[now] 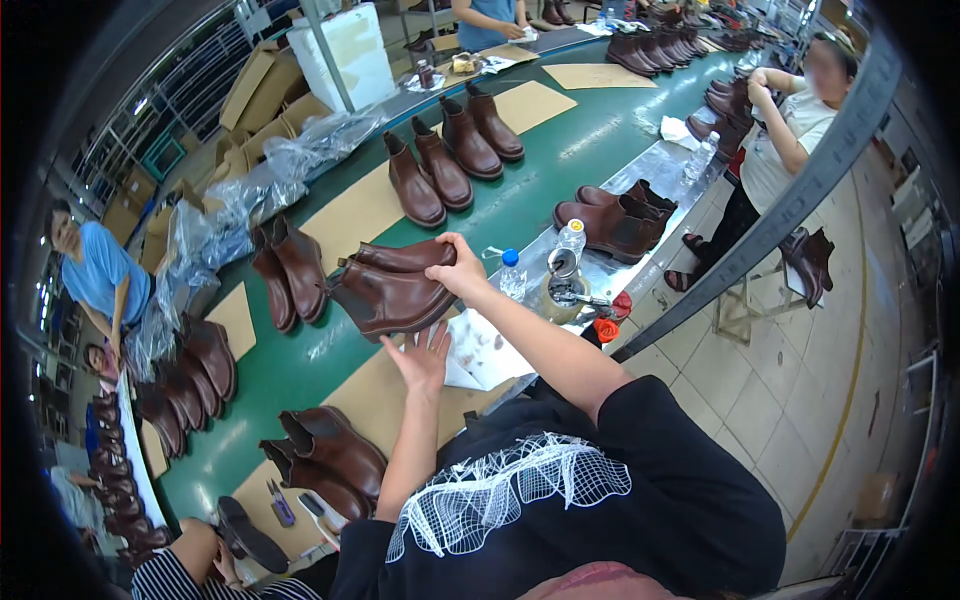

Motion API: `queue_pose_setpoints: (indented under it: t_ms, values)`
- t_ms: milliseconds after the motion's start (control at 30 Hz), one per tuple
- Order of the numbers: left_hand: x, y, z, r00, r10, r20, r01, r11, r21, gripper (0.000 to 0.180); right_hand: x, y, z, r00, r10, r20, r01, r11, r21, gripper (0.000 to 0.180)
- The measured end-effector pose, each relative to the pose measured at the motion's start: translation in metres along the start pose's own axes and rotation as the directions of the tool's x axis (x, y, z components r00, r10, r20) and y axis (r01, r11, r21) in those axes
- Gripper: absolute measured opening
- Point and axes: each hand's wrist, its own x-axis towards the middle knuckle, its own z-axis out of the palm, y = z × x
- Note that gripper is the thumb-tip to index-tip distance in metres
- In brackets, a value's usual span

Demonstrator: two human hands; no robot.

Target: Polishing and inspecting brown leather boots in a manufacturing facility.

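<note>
My right hand (462, 274) grips a pair of brown ankle boots (388, 300) by the toe ends, holding them side by side above the bench. Just below their soles, my left hand (422, 362) is open with fingers spread; its fingertips are close to the nearer boot, and I cannot tell if they touch. Under my hands lies a stained white cloth (482, 350), beside brown cardboard (400, 395). Another pair of brown boots (335, 455) stands on the cardboard by my left arm.
A green conveyor belt (235, 440) carries several boot pairs. On the metal ledge to the right stand plastic bottles (512, 275), a metal container (565, 300) and more boots (612, 222). A slanted metal post (760, 220) rises there. Co-workers are at left, right, far side and lower left.
</note>
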Motion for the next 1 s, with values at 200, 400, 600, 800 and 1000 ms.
queue_pose_setpoints:
  t_ms: [200, 400, 600, 800, 1000]
  values:
    - [0.029, 0.015, -0.042, 0.93, 0.347, -0.118, -0.226, 0.797, 0.56, 0.08, 0.058, -0.054, -0.026, 0.991, -0.123, -0.054, 0.133, 0.948, 0.29, 0.066]
    - [0.054, 0.0, -0.074, 0.843, 0.538, -0.004, -0.274, 0.435, 0.858, 0.052, 0.142, -0.118, -0.123, 0.977, -0.109, -0.186, 0.177, 0.896, 0.406, 0.069]
    - [0.059, -0.014, -0.09, 0.688, 0.668, 0.284, -0.478, 0.123, 0.87, 0.038, 0.205, -0.147, -0.255, 0.911, -0.06, -0.408, 0.202, 0.927, 0.315, 0.075]
    - [0.05, -0.014, -0.081, 0.623, 0.665, 0.412, -0.455, -0.121, 0.882, 0.038, 0.216, -0.139, -0.386, 0.844, 0.087, -0.529, 0.051, 0.969, 0.24, 0.079]
    - [0.042, -0.01, -0.08, 0.629, 0.646, 0.432, -0.414, -0.193, 0.89, 0.04, 0.195, -0.105, -0.453, 0.749, 0.191, -0.634, -0.07, 0.975, 0.211, 0.056]
